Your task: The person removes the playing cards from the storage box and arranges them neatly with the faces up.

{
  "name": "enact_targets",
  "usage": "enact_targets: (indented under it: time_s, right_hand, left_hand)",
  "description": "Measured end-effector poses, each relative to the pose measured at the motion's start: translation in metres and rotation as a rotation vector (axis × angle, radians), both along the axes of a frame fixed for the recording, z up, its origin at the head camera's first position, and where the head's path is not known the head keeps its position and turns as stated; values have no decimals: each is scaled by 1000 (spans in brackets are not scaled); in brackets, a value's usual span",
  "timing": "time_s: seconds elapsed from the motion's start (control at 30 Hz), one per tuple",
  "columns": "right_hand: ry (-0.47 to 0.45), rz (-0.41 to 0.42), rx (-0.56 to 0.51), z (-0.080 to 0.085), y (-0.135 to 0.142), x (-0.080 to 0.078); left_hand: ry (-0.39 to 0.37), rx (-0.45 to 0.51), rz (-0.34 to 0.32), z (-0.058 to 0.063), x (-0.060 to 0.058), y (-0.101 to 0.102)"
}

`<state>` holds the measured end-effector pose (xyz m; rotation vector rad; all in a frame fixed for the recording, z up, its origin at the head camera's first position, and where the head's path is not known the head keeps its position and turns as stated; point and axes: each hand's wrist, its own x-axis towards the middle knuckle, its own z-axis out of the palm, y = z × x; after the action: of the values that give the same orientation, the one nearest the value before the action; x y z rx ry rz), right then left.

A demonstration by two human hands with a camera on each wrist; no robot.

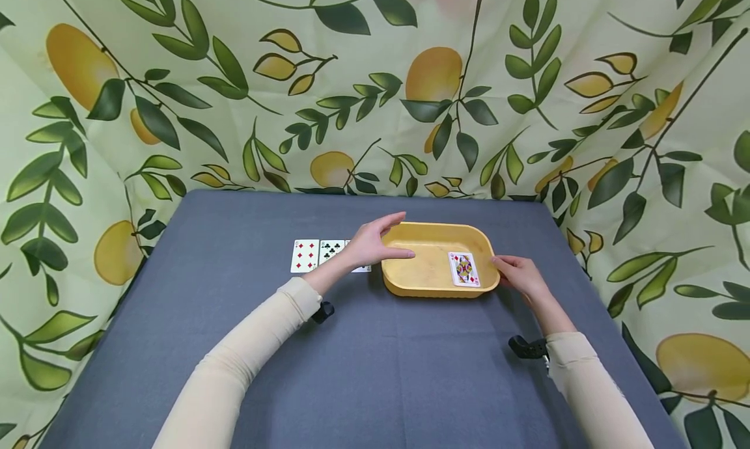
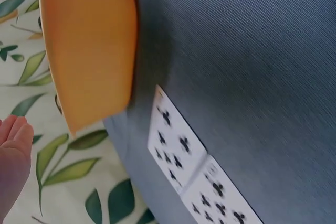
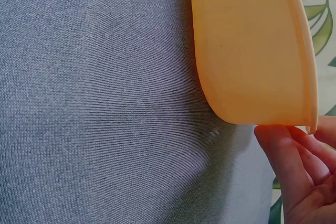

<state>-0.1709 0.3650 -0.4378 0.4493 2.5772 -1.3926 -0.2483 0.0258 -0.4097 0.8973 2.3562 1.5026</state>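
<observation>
A yellow oval tray (image 1: 416,270) stands on the table, with a face card of diamonds (image 1: 464,269) lying face up inside near its right end. My right hand (image 1: 520,273) pinches the tray's right end; in the right wrist view its fingers (image 3: 286,150) press the outer wall below the rim. At the opposite end my left hand (image 1: 377,244) is held with thumb and fingers spread wide, holding nothing. Left of the tray, a row of face-up cards includes a six of diamonds (image 1: 305,256) and a clubs card (image 1: 332,250). Another clubs card (image 2: 177,140) is partly covered by my left hand in the head view.
A dark blue-grey cloth (image 1: 363,384) covers the table. Behind it and along both sides hangs a curtain (image 1: 375,58) printed with leaves and fruit. Dark straps (image 1: 527,347) are worn at both wrists.
</observation>
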Motion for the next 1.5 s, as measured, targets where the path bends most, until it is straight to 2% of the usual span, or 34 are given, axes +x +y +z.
enact_targets:
  time_s: [0.4,0.67,0.93,1.13,1.3,1.5]
  right_hand:
    - [12,-15,0,2,3,0]
    - [7,-21,6,0,3,0]
    - [31,-27,-54,-3,4,-1]
    - [11,-45,-26,-3,4,-1]
    - [14,-45,-28,-3,3,0]
    - [19,-42,-39,-4,3,0]
  left_hand:
    - [74,-141,-65,-11,-5,54]
    - [118,-287,-98,-22,-3,90]
    - [187,-369,-137,-35,-2,125]
    - [171,-443,-158,-47,-2,141]
    - [198,-496,-193,-52,-1,149]
    - [228,-542,-197,-58,0,155]
